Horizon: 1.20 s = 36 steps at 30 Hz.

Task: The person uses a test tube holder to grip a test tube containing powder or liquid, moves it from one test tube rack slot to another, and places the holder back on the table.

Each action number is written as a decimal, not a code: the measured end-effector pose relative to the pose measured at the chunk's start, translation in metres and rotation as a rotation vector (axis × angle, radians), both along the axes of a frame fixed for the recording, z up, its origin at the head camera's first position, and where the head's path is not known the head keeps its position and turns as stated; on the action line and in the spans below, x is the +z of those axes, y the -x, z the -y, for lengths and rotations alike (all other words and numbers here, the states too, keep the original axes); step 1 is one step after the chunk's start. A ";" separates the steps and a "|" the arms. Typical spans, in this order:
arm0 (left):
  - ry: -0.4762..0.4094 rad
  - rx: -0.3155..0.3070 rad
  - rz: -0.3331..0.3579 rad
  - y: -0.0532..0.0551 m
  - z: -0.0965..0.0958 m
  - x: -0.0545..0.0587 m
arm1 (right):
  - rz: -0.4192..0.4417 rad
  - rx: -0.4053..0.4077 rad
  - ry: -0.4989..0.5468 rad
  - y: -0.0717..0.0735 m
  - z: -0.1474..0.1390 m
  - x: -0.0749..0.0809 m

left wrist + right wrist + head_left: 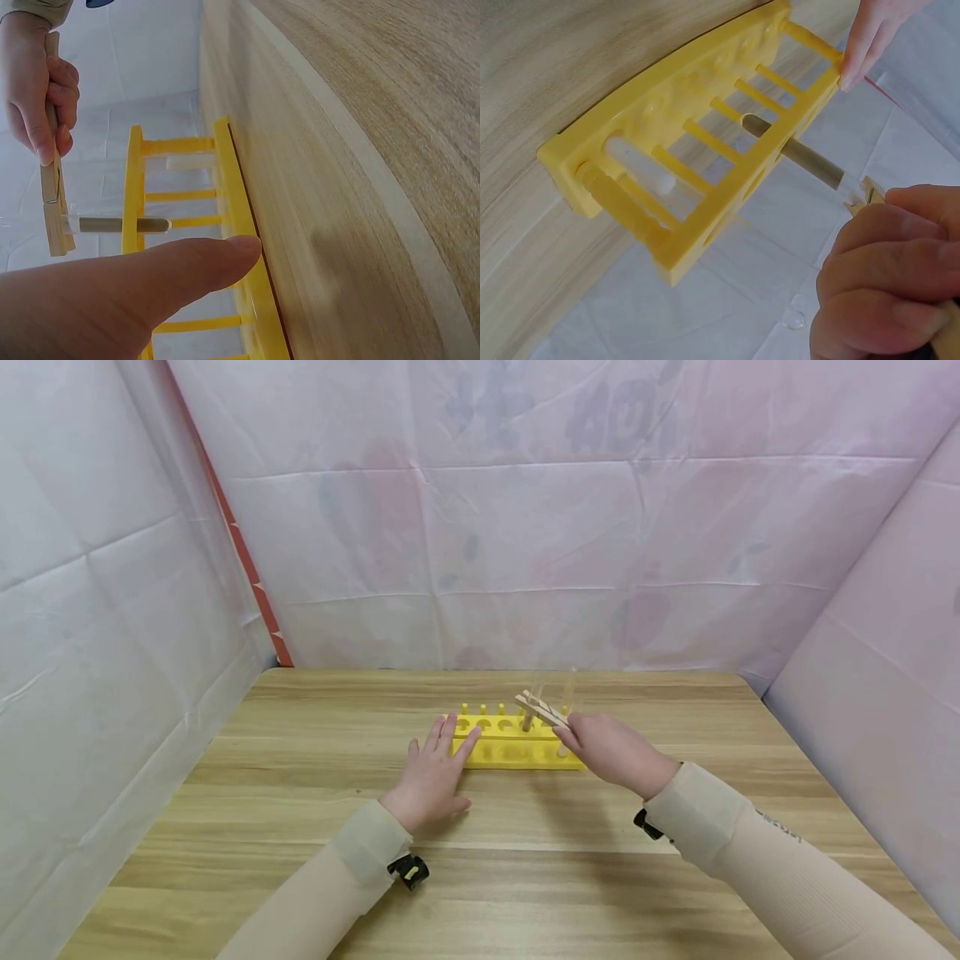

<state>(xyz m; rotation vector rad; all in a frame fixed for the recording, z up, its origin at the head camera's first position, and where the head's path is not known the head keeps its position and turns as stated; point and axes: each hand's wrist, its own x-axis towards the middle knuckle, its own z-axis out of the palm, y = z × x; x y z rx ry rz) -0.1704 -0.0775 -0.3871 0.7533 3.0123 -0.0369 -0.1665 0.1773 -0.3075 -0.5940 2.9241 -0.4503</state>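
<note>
A yellow test tube rack (517, 762) stands on the table. My left hand (433, 777) rests on its left end with fingers spread, and in the left wrist view the thumb (187, 270) lies along the rack's lower part. My right hand (617, 752) grips a wooden test tube clamp (546, 710). The clamp's tip pinches a glass test tube holding brown liquid (810, 161). This tube's rounded bottom pokes through a hole in the rack's top plate, above the base. Another test tube, with white content (641, 166), sits in the rack near the right end.
The wood-grain table (315, 727) spreads around the rack. Behind it hangs a pale patterned sheet (525, 543), with more sheeting at the left (112, 610) and right (885, 610). A row of yellow pegs (483, 709) rises along the rack's back.
</note>
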 end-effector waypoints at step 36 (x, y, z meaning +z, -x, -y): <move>0.000 0.000 0.003 0.000 0.001 -0.001 | 0.016 -0.027 0.000 -0.001 0.001 0.003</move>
